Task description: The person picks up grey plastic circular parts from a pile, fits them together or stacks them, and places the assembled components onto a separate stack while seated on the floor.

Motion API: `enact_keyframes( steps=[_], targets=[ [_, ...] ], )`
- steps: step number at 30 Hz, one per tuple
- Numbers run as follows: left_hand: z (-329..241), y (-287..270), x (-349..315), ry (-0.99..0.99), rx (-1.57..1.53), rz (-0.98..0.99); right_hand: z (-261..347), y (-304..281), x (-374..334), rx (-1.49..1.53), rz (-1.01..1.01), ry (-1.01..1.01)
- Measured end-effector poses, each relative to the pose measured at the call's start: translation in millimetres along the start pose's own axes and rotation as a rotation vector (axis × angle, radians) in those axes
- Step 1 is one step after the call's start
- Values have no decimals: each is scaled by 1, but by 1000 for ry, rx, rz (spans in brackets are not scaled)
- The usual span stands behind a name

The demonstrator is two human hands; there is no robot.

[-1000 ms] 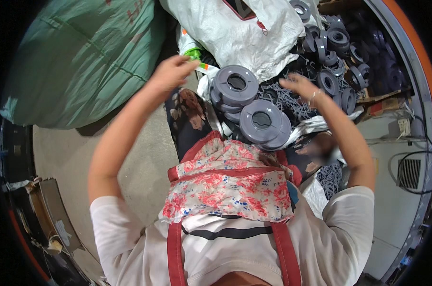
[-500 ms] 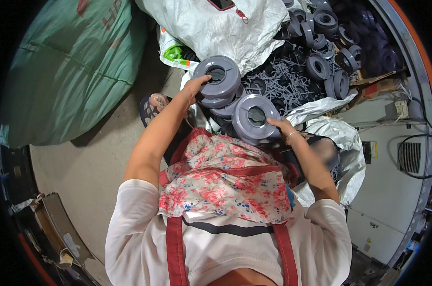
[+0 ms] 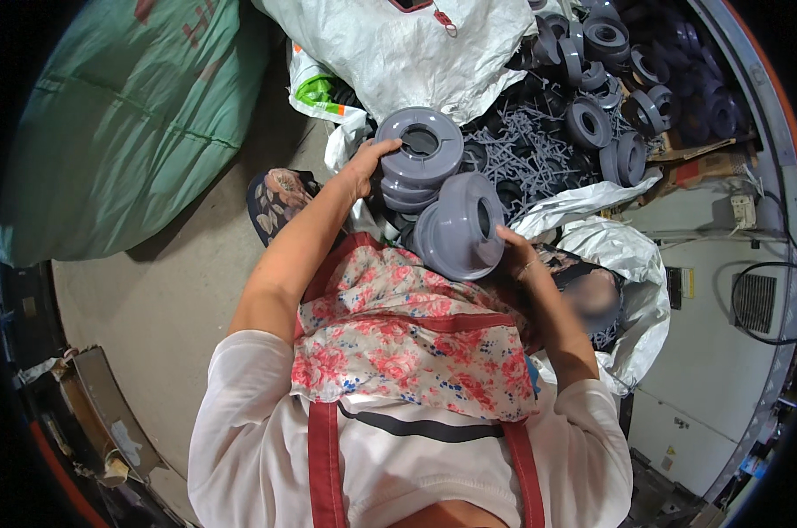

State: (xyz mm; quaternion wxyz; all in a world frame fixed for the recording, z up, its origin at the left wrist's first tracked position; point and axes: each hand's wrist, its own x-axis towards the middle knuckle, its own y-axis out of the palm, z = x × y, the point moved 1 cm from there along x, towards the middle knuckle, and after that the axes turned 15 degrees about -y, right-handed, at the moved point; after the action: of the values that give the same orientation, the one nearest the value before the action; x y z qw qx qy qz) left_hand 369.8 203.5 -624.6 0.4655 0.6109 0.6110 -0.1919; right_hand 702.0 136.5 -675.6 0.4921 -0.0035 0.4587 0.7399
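Note:
My left hand (image 3: 369,165) is closed on the rim of a stack of grey plastic rings (image 3: 438,167), its fingers near the centre hole of the top one. My right hand (image 3: 518,252) grips the right side of a second stack of grey rings (image 3: 451,224). That stack is tilted, with its top ring's opening facing right, and it sits just above my apron (image 3: 407,339). The two stacks are close together, the left one farther from me. The undersides of both stacks and some of my fingers are hidden.
Beyond my hands lies a heap of thin grey plastic pieces (image 3: 535,150), with several loose grey rings (image 3: 588,123) at its right. A white woven sack (image 3: 416,62) stands at the back, a large green sack (image 3: 143,132) at the left. White sheeting (image 3: 645,290) lies at the right, before a pale cabinet (image 3: 706,378).
The right stack has tipped so that its top faces right, and my right hand has turned with it. My left hand and its stack have shifted slightly right.

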Motion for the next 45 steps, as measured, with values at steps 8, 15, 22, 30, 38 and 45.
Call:
enact_keyframes(
  steps=[8,15,22,30,38,45],
  targets=[
    [7,-6,19,81,-74,-3,-11,62,-8,-175,-151,-179],
    [14,-4,21,84,23,-86,9,82,-17,-166,-192,-216],
    [21,1,19,169,103,-155,102,87,-60,-135,-129,-537],
    [46,11,24,292,195,-158,125,92,15,-259,-186,-455],
    [57,13,27,-59,18,-316,146,50,23,-493,-303,-505],
    [63,35,23,33,-330,-221,172,37,27,-881,-303,-582]
  ],
)
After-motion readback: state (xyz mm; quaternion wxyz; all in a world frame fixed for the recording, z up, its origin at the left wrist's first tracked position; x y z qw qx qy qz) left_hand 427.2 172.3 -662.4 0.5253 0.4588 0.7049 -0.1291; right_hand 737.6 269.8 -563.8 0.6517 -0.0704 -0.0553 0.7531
